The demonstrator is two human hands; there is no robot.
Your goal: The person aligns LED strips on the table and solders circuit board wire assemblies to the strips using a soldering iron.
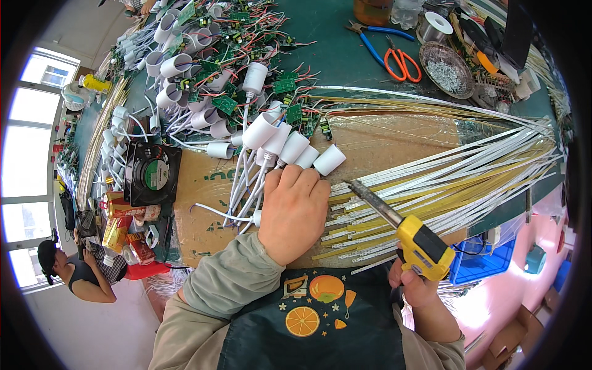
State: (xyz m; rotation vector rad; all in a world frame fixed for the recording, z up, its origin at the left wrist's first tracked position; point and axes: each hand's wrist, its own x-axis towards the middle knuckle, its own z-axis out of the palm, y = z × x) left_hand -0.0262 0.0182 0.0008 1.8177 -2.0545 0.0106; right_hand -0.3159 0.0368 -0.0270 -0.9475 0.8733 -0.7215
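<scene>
My right hand (416, 287) grips a yellow-and-black soldering gun (424, 246). Its long metal barrel points up and left, the tip above the left ends of a fan of white and yellow LED strips (444, 179). Curled over the cardboard (203, 185), my left hand (293, 213) closes on a white cylindrical cap (256, 217), mostly hidden beneath it; a white cable runs out of the cap to the left. Just beyond my knuckles lie several white cylinders (330, 160) with cables. Small green circuit boards (293, 112) with thin wires lie behind them.
A heap of white cylinders and boards (203, 74) covers the far left. Far right are blue-handled pliers (379, 46), orange-handled scissors (402, 61), a metal dish (447, 69) and a solder spool (435, 26). A black fan (152, 174) stands left; a person (83, 271) sits beyond it.
</scene>
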